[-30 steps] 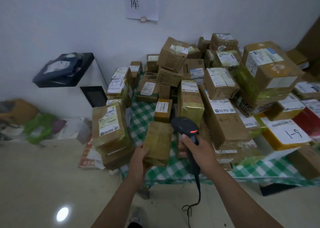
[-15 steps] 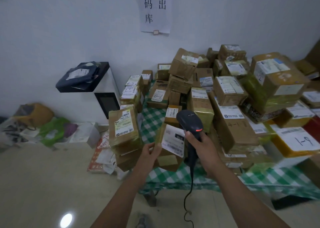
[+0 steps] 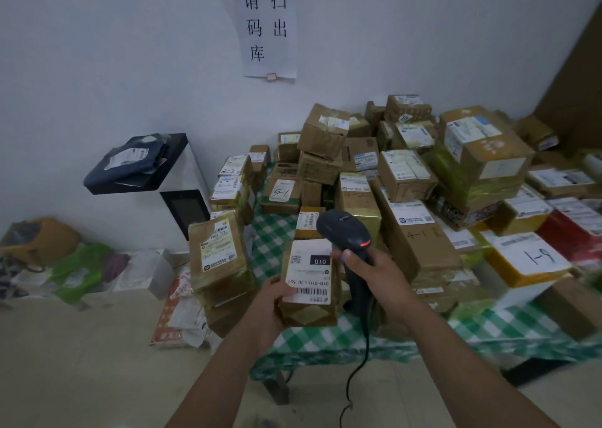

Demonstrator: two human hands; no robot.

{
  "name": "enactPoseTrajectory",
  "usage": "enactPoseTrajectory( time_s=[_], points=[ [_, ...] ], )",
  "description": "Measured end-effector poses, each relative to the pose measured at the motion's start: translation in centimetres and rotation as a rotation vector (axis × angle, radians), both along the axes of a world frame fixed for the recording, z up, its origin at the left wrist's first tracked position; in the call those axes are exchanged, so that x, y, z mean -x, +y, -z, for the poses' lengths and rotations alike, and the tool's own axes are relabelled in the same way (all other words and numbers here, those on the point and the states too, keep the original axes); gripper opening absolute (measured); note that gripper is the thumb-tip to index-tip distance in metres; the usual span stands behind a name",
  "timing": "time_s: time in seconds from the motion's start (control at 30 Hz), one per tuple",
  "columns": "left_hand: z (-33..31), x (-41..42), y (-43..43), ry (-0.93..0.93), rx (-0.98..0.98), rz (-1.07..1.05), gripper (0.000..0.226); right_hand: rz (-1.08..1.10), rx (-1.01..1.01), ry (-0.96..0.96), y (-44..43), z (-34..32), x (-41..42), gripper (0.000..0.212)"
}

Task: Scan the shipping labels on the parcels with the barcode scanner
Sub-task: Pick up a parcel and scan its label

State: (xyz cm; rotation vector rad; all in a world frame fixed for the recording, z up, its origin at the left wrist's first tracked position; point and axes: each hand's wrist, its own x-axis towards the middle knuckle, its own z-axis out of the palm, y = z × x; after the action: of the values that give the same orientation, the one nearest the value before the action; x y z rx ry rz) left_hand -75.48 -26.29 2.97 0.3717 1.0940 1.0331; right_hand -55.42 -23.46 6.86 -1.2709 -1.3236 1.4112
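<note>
My left hand (image 3: 272, 304) grips a small brown parcel (image 3: 309, 313) by its left side, above the table's front edge. Its white shipping label (image 3: 311, 273) faces me, with the barcode at the bottom. My right hand (image 3: 378, 276) holds the black barcode scanner (image 3: 345, 229) by its handle, right beside the parcel. The scanner's head rises just above the label's top right corner, with a red light on its side. Its cable (image 3: 353, 372) hangs down below the table edge.
Many taped cardboard parcels (image 3: 413, 173) are heaped on a table with a green checked cloth (image 3: 358, 336). A stack of parcels (image 3: 221, 258) stands at the table's left corner. A white machine with a dark bag (image 3: 130, 164) sits to the left, clutter on the floor.
The left hand has turned the parcel from its plain brown side to its label side and raised it toward me. The scanner has moved close to the label's upper right.
</note>
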Motion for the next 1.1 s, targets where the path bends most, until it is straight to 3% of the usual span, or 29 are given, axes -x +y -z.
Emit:
enactPoseTrajectory(
  time_s=[0.1,0.17,0.37,1.1],
  points=[
    [0.1,0.0,1.0,0.08,-0.037,-0.144,0.071,0.006,0.01,-0.036,0.2,-0.1,-0.8,0.018],
    [0.6,0.4,1.9,0.137,-0.07,-0.204,0.084,-0.041,0.026,-0.075,0.2,-0.3,-1.4,0.018],
    [0.3,1.4,3.3,0.412,-0.169,-0.261,0.097,-0.178,0.067,-0.256,-0.2,-0.5,-2.9,0.042],
    [2.5,1.1,5.2,0.547,-0.26,-0.245,0.1,-0.207,0.108,-0.329,-0.5,-1.1,-5.0,0.036]
  ],
)
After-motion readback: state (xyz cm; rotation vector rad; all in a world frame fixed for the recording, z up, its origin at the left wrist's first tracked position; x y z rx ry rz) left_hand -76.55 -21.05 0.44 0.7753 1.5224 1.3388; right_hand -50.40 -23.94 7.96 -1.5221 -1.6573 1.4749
